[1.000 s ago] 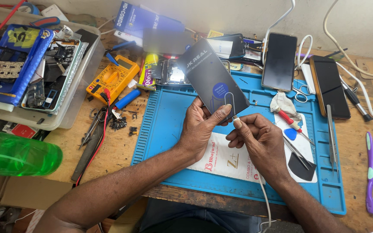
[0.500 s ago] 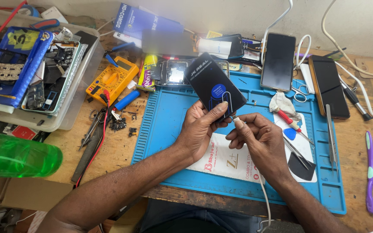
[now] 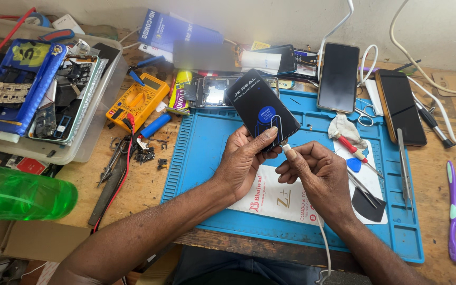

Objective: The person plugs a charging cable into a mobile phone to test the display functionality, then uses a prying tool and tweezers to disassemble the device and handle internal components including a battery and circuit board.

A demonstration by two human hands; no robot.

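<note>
My left hand (image 3: 244, 158) holds a black phone screen panel (image 3: 259, 108) with a blue round sticker, tilted up above the blue work mat (image 3: 196, 158). The thumb presses on the panel's lower edge. My right hand (image 3: 312, 177) pinches the white plug of a cable (image 3: 287, 150) against the panel's bottom end; the white cord (image 3: 324, 243) runs down past my wrist. Under both hands lies a white printed packet (image 3: 278, 198).
An opened phone body (image 3: 209, 92) lies at the mat's top edge. Two dark phones (image 3: 339, 76) (image 3: 399, 105), scissors (image 3: 364, 115), tweezers (image 3: 403, 169), a red screwdriver (image 3: 350, 148) lie right. A yellow multimeter (image 3: 137, 101), a parts tray (image 3: 43, 100) and a green bottle (image 3: 19, 192) sit left.
The panel has tilted and come lower, closer to my hands. My right hand has brought the cable plug up against its bottom end.
</note>
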